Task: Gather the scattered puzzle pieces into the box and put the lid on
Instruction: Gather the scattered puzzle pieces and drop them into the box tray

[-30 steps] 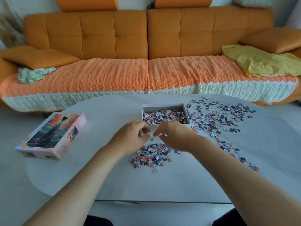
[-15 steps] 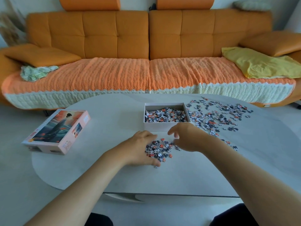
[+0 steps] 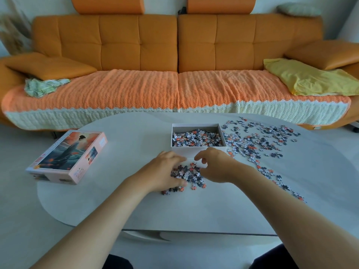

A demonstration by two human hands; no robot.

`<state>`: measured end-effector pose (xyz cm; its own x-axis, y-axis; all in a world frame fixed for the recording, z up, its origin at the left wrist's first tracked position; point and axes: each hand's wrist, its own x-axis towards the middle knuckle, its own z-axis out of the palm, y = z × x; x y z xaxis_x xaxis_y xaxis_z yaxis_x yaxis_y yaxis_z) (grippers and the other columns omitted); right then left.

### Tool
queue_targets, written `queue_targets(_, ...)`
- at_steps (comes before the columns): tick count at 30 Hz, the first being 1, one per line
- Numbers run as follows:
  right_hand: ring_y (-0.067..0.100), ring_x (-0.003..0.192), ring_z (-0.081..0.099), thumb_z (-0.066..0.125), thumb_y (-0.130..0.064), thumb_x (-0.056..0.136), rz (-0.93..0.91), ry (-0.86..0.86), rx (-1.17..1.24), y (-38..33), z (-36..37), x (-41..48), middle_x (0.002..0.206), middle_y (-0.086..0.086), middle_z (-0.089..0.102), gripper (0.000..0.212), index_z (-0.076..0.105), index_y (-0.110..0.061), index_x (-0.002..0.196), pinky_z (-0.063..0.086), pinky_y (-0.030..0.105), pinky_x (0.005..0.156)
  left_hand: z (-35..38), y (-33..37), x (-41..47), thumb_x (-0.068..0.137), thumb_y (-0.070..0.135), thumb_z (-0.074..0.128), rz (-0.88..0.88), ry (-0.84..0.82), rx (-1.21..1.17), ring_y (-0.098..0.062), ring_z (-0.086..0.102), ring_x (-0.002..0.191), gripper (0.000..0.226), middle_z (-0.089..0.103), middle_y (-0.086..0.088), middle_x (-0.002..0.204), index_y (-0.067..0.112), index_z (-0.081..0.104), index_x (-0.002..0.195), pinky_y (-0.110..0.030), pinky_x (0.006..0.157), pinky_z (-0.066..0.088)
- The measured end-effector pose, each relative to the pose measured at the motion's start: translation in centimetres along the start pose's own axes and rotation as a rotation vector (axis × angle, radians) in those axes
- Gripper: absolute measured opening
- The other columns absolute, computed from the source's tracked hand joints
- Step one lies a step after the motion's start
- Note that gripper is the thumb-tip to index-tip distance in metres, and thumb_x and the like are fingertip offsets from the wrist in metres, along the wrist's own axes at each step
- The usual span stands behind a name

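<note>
Scoop the little pile.
Your left hand point(image 3: 165, 171) and right hand point(image 3: 215, 166), both loosely cupped and gripping nothing yet, squeeze the small grey-and-orange cardboard puzzle pieces point(image 3: 188, 174) together, then lift them into the white cardboard box point(image 3: 198, 150).

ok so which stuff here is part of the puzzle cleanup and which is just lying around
Part of the job:
- open box
- lid
- small pile between the hands
- scattered pieces
- left hand
- right hand

Just lying about:
- yellow cloth
- green patterned cloth
- orange sofa
</note>
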<state>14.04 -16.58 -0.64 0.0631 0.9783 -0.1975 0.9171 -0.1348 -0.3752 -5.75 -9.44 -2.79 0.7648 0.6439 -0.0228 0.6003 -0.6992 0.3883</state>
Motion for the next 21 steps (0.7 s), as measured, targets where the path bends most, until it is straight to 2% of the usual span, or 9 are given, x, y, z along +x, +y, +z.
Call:
queue_targets(3, 0.024, 0.122, 0.050, 0.072, -0.063, 0.071, 0.026, -0.126, -0.056, -0.2, 0.2, -0.2, 0.140, 0.000, 0.034, 0.092, 0.033, -0.031, 0.147, 0.046, 0.040, 0.100, -0.8, -1.3, -1.2, 0.064, 0.074, 0.069, -0.082, -0.084, 0.118, -0.009, 0.020, 0.135, 0.109, 0.030, 0.012, 0.140, 0.029, 0.023, 0.152, -0.033, 0.110, 0.030)
queue_targets(5, 0.026, 0.122, 0.049, 0.074, -0.067, 0.066, 0.008, -0.127, -0.102, -0.7, 0.7, -0.3, 0.138, 0.003, 0.033, 0.099, 0.033, -0.028, 0.148, 0.046, 0.039, 0.099, -0.9, -1.9, -1.8, 0.063, 0.072, 0.071, -0.132, -0.126, 0.102, -0.008, 0.018, 0.135, 0.111, 0.028, 0.012, 0.138, 0.028, 0.022, 0.152, -0.032, 0.110, 0.030)
queue_targets(7, 0.025, 0.110, 0.054, 0.077, -0.059, 0.068, -0.023, -0.084, -0.081, -1.2, 1.2, -0.1, 0.131, 0.004, 0.036, 0.089, 0.042, -0.024, 0.142, 0.050, 0.032, 0.087, -0.7, -1.9, -1.8, 0.067, 0.066, 0.073, -0.126, -0.121, 0.069, -0.008, 0.021, 0.133, 0.103, 0.031, 0.011, 0.133, 0.026, 0.028, 0.151, -0.031, 0.109, 0.032)
queue_targets(9, 0.022, 0.093, 0.061, 0.082, -0.048, 0.070, -0.030, -0.071, -0.003, -1.8, 1.3, 0.3, 0.123, 0.003, 0.038, 0.078, 0.051, -0.021, 0.136, 0.054, 0.025, 0.068, -0.4, -1.7, -1.4, 0.070, 0.059, 0.075, -0.099, -0.096, 0.013, -0.009, 0.028, 0.128, 0.092, 0.035, 0.011, 0.126, 0.028, 0.037, 0.147, -0.030, 0.106, 0.034)
queue_targets(11, 0.021, 0.080, 0.064, 0.084, -0.040, 0.070, -0.037, -0.061, 0.047, -2.2, 1.2, 0.6, 0.117, 0.003, 0.039, 0.065, 0.061, -0.019, 0.127, 0.056, 0.024, 0.054, -0.2, -1.2, -0.8, 0.072, 0.055, 0.076, -0.084, -0.088, -0.062, -0.010, 0.038, 0.123, 0.084, 0.038, 0.012, 0.120, 0.030, 0.042, 0.144, -0.029, 0.102, 0.038)
queue_targets(13, 0.020, 0.083, 0.061, 0.083, -0.037, 0.072, -0.047, -0.037, 0.040, -2.5, 1.1, 0.7, 0.111, 0.002, 0.042, 0.054, 0.066, -0.021, 0.121, 0.056, 0.024, 0.054, 0.0, -0.9, -0.3, 0.074, 0.053, 0.076, -0.089, -0.084, -0.080, -0.010, 0.044, 0.116, 0.081, 0.039, 0.011, 0.114, 0.029, 0.044, 0.144, -0.026, 0.096, 0.040)
queue_targets(16, 0.020, 0.089, 0.060, 0.079, -0.032, 0.076, -0.054, 0.001, 0.032, -2.7, 0.9, 0.8, 0.109, 0.002, 0.053, 0.040, 0.070, -0.024, 0.114, 0.056, 0.028, 0.070, 0.0, -0.4, 0.4, 0.077, 0.049, 0.075, -0.088, -0.051, -0.054, -0.013, 0.048, 0.108, 0.069, 0.041, 0.009, 0.106, 0.029, 0.051, 0.139, -0.024, 0.086, 0.039)
queue_targets(19, 0.015, 0.085, 0.060, 0.075, -0.024, 0.081, -0.049, 0.027, 0.043, -2.6, 0.7, 1.0, 0.108, -0.002, 0.063, 0.030, 0.072, -0.022, 0.111, 0.049, 0.021, 0.064, 0.1, -0.2, 0.8, 0.077, 0.042, 0.079, -0.091, 0.010, -0.111, -0.009, 0.049, 0.097, 0.051, 0.042, 0.011, 0.105, 0.028, 0.063, 0.123, -0.022, 0.081, 0.039)
queue_targets(21, 0.012, 0.084, 0.057, 0.074, -0.021, 0.081, -0.038, 0.039, 0.058, -2.4, 0.8, 1.1, 0.106, -0.003, 0.066, 0.028, 0.073, -0.021, 0.110, 0.046, 0.019, 0.066, 0.2, -0.1, 1.0, 0.075, 0.039, 0.081, -0.099, 0.060, -0.138, -0.008, 0.051, 0.097, 0.041, 0.044, 0.011, 0.107, 0.025, 0.067, 0.112, -0.021, 0.081, 0.039)
